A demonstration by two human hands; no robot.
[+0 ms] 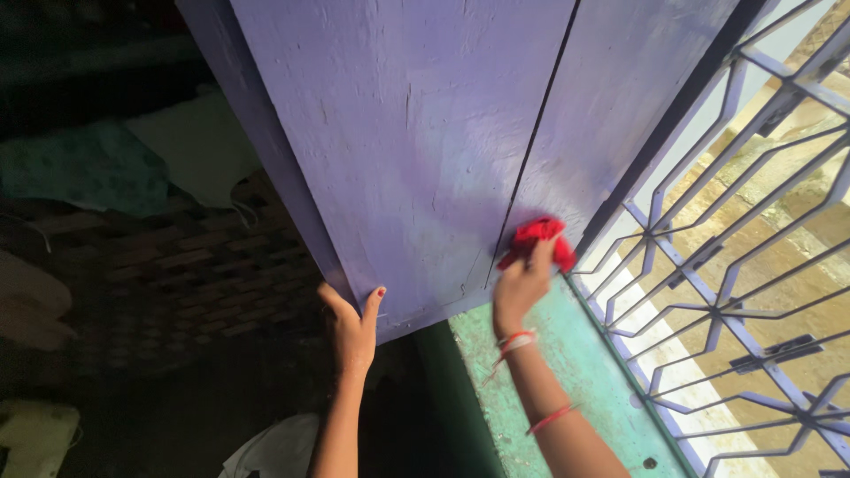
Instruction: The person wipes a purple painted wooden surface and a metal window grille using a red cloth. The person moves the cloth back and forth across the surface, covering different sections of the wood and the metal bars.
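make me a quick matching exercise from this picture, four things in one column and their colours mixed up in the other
Things:
1. cloth in the right hand
2. wooden shutter gripped at its lower edge by the left hand
3. window ledge
4. thread bangles on the right wrist

Colours:
A. green
B. red and white
C. purple
D. red

Pairs: 1-D, 2-C, 3-A, 4-B
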